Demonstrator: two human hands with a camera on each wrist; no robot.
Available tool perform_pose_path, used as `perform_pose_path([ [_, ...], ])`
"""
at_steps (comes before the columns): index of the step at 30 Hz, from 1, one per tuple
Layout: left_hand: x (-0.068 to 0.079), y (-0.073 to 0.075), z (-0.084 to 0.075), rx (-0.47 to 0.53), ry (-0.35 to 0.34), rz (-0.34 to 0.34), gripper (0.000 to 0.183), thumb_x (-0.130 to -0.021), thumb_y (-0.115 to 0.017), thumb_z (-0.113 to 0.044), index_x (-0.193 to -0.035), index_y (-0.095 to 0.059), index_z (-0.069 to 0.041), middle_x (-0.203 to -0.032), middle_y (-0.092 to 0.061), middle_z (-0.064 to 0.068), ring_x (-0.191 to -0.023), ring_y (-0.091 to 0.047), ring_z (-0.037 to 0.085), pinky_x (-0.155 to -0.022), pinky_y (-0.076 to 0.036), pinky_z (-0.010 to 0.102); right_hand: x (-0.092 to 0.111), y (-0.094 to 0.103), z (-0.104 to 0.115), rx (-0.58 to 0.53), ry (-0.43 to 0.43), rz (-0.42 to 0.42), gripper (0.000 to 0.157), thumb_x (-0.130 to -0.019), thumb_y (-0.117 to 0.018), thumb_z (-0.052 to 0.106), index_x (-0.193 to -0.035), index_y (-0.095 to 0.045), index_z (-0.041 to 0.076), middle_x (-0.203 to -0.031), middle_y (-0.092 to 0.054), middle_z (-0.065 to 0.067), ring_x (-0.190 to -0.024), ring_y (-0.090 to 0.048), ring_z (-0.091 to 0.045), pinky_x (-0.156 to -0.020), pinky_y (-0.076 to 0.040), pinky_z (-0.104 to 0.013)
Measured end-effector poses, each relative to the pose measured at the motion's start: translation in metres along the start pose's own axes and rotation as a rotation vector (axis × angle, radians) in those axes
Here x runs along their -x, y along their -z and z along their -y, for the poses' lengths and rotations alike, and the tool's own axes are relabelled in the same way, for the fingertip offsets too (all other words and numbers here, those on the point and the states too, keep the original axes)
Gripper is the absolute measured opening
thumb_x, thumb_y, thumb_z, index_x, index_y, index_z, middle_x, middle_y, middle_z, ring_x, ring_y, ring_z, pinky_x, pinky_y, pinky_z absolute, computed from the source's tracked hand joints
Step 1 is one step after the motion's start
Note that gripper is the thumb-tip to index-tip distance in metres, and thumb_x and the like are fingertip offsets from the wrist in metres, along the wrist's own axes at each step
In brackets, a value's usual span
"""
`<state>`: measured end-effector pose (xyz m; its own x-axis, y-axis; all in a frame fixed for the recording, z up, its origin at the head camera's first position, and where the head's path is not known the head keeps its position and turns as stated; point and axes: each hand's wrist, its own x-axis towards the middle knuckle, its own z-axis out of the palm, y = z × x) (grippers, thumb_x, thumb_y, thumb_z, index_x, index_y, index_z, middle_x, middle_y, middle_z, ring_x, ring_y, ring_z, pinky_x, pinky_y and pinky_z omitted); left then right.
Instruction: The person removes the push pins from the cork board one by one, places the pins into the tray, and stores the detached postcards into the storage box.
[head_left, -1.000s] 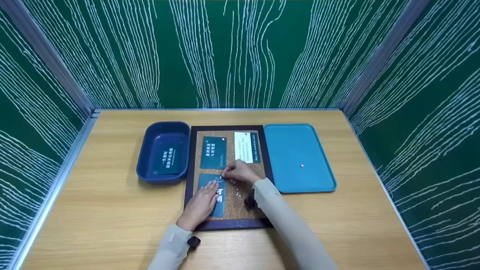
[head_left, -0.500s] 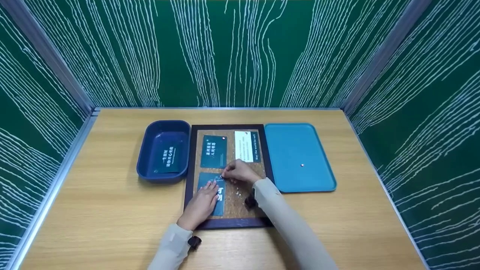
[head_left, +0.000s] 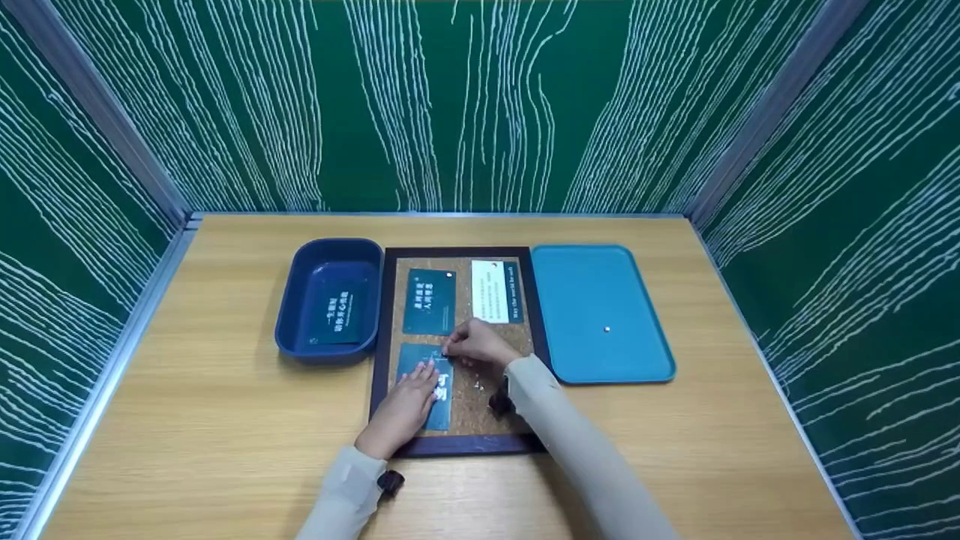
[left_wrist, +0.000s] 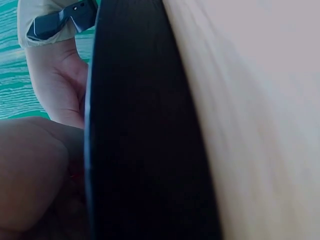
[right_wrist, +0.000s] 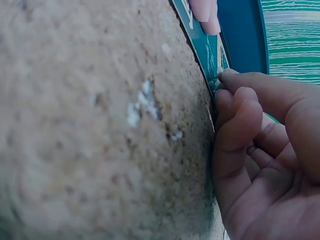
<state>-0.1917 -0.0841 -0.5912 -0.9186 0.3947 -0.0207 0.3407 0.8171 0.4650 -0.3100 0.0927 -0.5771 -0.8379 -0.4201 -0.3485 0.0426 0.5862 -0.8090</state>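
On the dark-framed cork board (head_left: 480, 445), my left hand (head_left: 401, 409) lies flat over a green card (head_left: 416, 352), fingers outstretched across it. My right hand (head_left: 480, 342) pinches a small pushpin (right_wrist: 220, 73) between thumb and forefinger at that card's upper right corner. Most of the pin is hidden by the fingertips. Above sits a second green card (head_left: 430, 319) with a pin (head_left: 448, 275) in its corner. A white and green card (head_left: 487, 300) with a pin (head_left: 493, 265) is at the board's upper right. The left wrist view is mostly filled by the board's frame (left_wrist: 145, 125).
Left of the board stands a deep blue bin (head_left: 285, 319) with another green card (head_left: 341, 315) inside. A flat turquoise tray (head_left: 585, 285) lies to the right, holding one pin (head_left: 607, 329). Pale chipped spots (right_wrist: 145, 102) mark the cork. Green patterned panels (head_left: 577, 112) surround the table.
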Motion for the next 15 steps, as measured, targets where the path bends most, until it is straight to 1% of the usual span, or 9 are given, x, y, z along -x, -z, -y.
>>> perform_pose_path([
  [4, -0.0004, 0.0004, 0.0002, 0.006, -0.01, -0.001, 0.045, -0.1, -0.049, -0.017, -0.14, -0.046, 0.004, -0.15, -0.039, 0.018, -0.141, -0.035, 0.035, -0.115, -0.029, 0.053, 0.0004, 0.0007, 0.0001, -0.014, -0.022, 0.005, 0.01, -0.089, -0.068, 0.02, -0.084, -0.073, 0.012, -0.066, -0.062, 0.003, -0.053, -0.053, -0.008, -0.048, -0.043, -0.018],
  [8, -0.001, 0.0024, -0.0002, 0.013, -0.008, 0.01, 0.045, -0.1, -0.049, -0.016, -0.14, -0.045, 0.004, -0.15, -0.039, 0.018, -0.141, -0.035, 0.035, -0.116, -0.028, 0.052, 0.0008, 0.0011, 0.0004, -0.003, -0.023, 0.004, 0.011, -0.089, -0.068, 0.022, -0.085, -0.073, 0.013, -0.067, -0.062, 0.003, -0.054, -0.054, -0.009, -0.048, -0.043, -0.019],
  [15, -0.0001, 0.0048, -0.0013, 0.02, 0.011, 0.035, 0.046, -0.101, -0.048, -0.017, -0.143, -0.042, 0.002, -0.152, -0.037, 0.017, -0.142, -0.033, 0.033, -0.117, -0.027, 0.051, 0.0011, 0.0003, 0.0012, 0.007, -0.022, 0.012, 0.012, -0.09, -0.066, 0.022, -0.085, -0.073, 0.013, -0.068, -0.063, 0.002, -0.055, -0.054, -0.009, -0.049, -0.044, -0.019],
])
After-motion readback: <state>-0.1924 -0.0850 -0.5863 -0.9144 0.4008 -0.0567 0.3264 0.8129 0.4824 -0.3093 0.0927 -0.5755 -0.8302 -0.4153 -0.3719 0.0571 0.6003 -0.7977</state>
